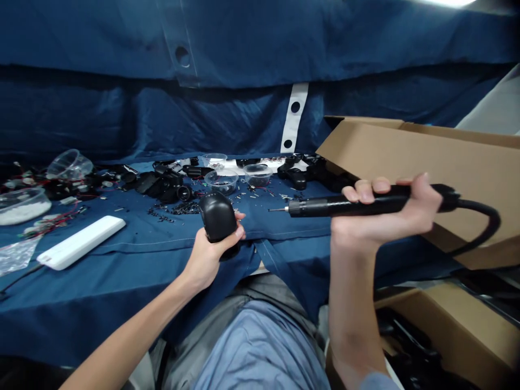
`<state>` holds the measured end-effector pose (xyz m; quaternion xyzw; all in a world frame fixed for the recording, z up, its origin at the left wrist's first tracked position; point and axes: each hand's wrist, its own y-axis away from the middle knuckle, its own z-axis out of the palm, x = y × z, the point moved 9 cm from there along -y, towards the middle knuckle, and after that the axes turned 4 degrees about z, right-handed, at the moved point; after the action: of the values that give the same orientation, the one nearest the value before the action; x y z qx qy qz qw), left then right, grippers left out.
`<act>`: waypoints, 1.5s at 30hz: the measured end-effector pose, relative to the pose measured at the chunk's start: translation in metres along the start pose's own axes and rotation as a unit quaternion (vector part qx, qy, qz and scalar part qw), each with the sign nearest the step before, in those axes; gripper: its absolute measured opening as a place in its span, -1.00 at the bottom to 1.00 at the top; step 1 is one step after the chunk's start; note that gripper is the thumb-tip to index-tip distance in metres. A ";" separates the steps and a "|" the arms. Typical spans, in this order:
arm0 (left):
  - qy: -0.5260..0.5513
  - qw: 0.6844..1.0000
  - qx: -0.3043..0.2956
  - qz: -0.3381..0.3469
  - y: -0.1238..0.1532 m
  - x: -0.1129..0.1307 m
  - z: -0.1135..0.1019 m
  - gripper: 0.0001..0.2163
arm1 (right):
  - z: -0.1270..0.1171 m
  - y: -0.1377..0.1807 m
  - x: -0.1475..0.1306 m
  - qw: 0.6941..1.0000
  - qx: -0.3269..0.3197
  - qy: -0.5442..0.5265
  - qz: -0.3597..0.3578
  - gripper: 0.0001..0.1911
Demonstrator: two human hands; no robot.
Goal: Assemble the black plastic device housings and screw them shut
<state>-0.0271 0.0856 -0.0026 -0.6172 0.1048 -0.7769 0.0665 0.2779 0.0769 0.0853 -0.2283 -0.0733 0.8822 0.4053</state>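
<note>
Left hand (211,246) closed around a rounded black plastic housing (218,216), lifted just above the blue-draped table (122,260) | right hand (385,208) wrapped shut on a corded electric screwdriver (345,206), held level, bit aimed at the housing, tip near but apart | clear cups (221,180) and loose black parts (170,187) lie beyond | open cardboard box (426,157) at right.

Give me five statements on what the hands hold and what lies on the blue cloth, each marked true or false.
1. The left hand grips a black casing. True.
2. The right hand holds a hammer. False: it holds a black corded screwdriver.
3. The screwdriver's tip touches the casing. False: they are apart.
4. A white bar lies on the blue cloth left of the casing. True.
5. The cardboard box stands at the far left. False: it is on the right.
</note>
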 end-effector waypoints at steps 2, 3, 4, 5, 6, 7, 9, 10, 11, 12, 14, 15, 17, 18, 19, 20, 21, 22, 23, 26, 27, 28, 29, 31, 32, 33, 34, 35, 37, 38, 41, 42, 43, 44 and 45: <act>0.041 0.999 0.004 -0.014 0.005 -0.002 0.004 -0.67 | 0.009 0.019 -0.005 1.000 -0.009 -0.015 0.015 -0.76; 0.058 0.998 0.007 -0.020 0.007 -0.003 0.004 -0.68 | 0.013 0.026 -0.007 1.000 -0.015 -0.017 0.020 -0.77; 0.073 0.997 0.011 -0.027 0.009 -0.004 0.005 -0.69 | 0.016 0.033 -0.008 0.999 -0.021 -0.016 0.023 -0.77; 0.087 0.996 0.013 -0.035 0.011 -0.004 0.006 -0.69 | 0.018 0.038 -0.009 0.999 -0.026 -0.012 0.026 -0.78; 0.102 0.994 0.013 -0.041 0.013 -0.004 0.007 -0.68 | 0.020 0.041 -0.009 0.999 -0.031 -0.007 0.028 -0.78; 0.115 0.992 0.014 -0.046 0.014 -0.004 0.008 -0.68 | 0.020 0.044 -0.009 0.999 -0.035 -0.004 0.030 -0.78; 0.132 0.990 0.011 -0.050 0.016 -0.003 0.009 -0.67 | 0.022 0.047 -0.007 0.998 -0.045 -0.005 0.035 -0.77; 0.135 0.989 0.008 -0.051 0.017 -0.002 0.009 -0.67 | 0.022 0.048 -0.006 0.998 -0.050 -0.009 0.038 -0.77; 0.138 0.989 0.005 -0.053 0.017 -0.002 0.010 -0.67 | 0.023 0.048 -0.005 0.998 -0.055 -0.013 0.042 -0.77; 0.141 0.988 0.001 -0.058 0.018 -0.002 0.011 -0.67 | 0.024 0.048 -0.004 0.997 -0.060 -0.017 0.046 -0.77; 0.148 0.987 -0.001 -0.068 0.018 -0.003 0.011 -0.66 | 0.025 0.049 -0.003 0.996 -0.066 -0.025 0.052 -0.78; 0.151 0.986 -0.001 -0.072 0.018 -0.003 0.012 -0.65 | 0.025 0.049 -0.002 0.996 -0.068 -0.027 0.055 -0.78; 0.154 0.985 0.000 -0.080 0.019 -0.002 0.012 -0.65 | 0.026 0.050 -0.002 0.995 -0.072 -0.031 0.060 -0.79; 0.156 0.984 0.001 -0.084 0.019 -0.002 0.012 -0.66 | 0.026 0.050 -0.002 0.995 -0.074 -0.034 0.063 -0.79; 0.160 0.983 0.003 -0.089 0.019 -0.002 0.013 -0.66 | 0.026 0.050 -0.002 0.994 -0.074 -0.040 0.064 -0.79; 0.167 0.981 0.007 -0.094 0.020 -0.002 0.013 -0.66 | 0.026 0.050 -0.002 0.994 -0.074 -0.047 0.065 -0.79; 0.174 0.980 0.011 -0.100 0.020 -0.002 0.013 -0.66 | 0.026 0.050 -0.001 0.994 -0.072 -0.055 0.065 -0.78; 0.182 0.977 0.015 -0.105 0.021 -0.002 0.013 -0.66 | 0.027 0.050 -0.001 0.993 -0.072 -0.063 0.064 -0.77; 0.190 0.975 0.019 -0.110 0.022 -0.003 0.014 -0.66 | 0.027 0.050 -0.001 0.993 -0.072 -0.069 0.063 -0.77; 0.203 0.971 0.027 -0.123 0.023 -0.003 0.015 -0.67 | 0.029 0.051 -0.001 0.992 -0.072 -0.080 0.060 -0.75; 0.204 0.970 0.029 -0.126 0.024 -0.004 0.015 -0.68 | 0.029 0.052 -0.001 0.992 -0.072 -0.082 0.059 -0.75; 0.206 0.969 0.032 -0.130 0.025 -0.004 0.015 -0.68 | 0.029 0.053 -0.001 0.992 -0.071 -0.083 0.059 -0.74; 0.207 0.969 0.036 -0.133 0.025 -0.004 0.015 -0.69 | 0.029 0.054 0.000 0.992 -0.070 -0.082 0.060 -0.74; 0.208 0.967 0.045 -0.138 0.026 -0.005 0.015 -0.70 | 0.029 0.055 0.000 0.992 -0.071 -0.080 0.060 -0.74; 0.208 0.967 0.051 -0.139 0.026 -0.005 0.014 -0.70 | 0.029 0.055 0.000 0.993 -0.071 -0.079 0.058 -0.74; 0.207 0.967 0.057 -0.139 0.027 -0.006 0.013 -0.71 | 0.029 0.055 0.000 0.993 -0.072 -0.078 0.054 -0.74; 0.206 0.967 0.063 -0.139 0.027 -0.006 0.013 -0.72 | 0.028 0.055 -0.001 0.993 -0.075 -0.077 0.048 -0.75; 0.205 0.966 0.067 -0.139 0.027 -0.006 0.012 -0.73 | 0.028 0.055 -0.002 0.993 -0.078 -0.076 0.042 -0.75; 0.206 0.965 0.073 -0.142 0.027 -0.007 0.011 -0.73 | 0.028 0.055 -0.003 0.993 -0.085 -0.074 0.031 -0.75; 0.207 0.965 0.074 -0.144 0.027 -0.008 0.011 -0.73 | 0.027 0.055 -0.004 0.993 -0.089 -0.073 0.027 -0.75; 0.206 0.964 0.079 -0.146 0.027 -0.009 0.011 -0.73 | 0.026 0.057 -0.003 0.992 -0.106 -0.062 0.030 -0.76; 0.203 0.965 0.082 -0.146 0.027 -0.010 0.011 -0.72 | 0.026 0.058 -0.003 0.991 -0.114 -0.059 0.032 -0.76; 0.200 0.965 0.084 -0.145 0.028 -0.010 0.010 -0.71 | 0.026 0.060 -0.002 0.991 -0.121 -0.056 0.032 -0.77; 0.196 0.966 0.086 -0.144 0.028 -0.011 0.010 -0.71 | 0.026 0.062 -0.003 0.990 -0.126 -0.055 0.027 -0.77; 0.193 0.967 0.089 -0.141 0.028 -0.011 0.010 -0.70 | 0.026 0.064 -0.004 0.990 -0.130 -0.055 0.019 -0.77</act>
<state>-0.0157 0.0599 -0.0182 -0.4558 -0.0417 -0.8890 -0.0105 0.2248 0.0334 0.0894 -0.2310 -0.2053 0.8840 0.3509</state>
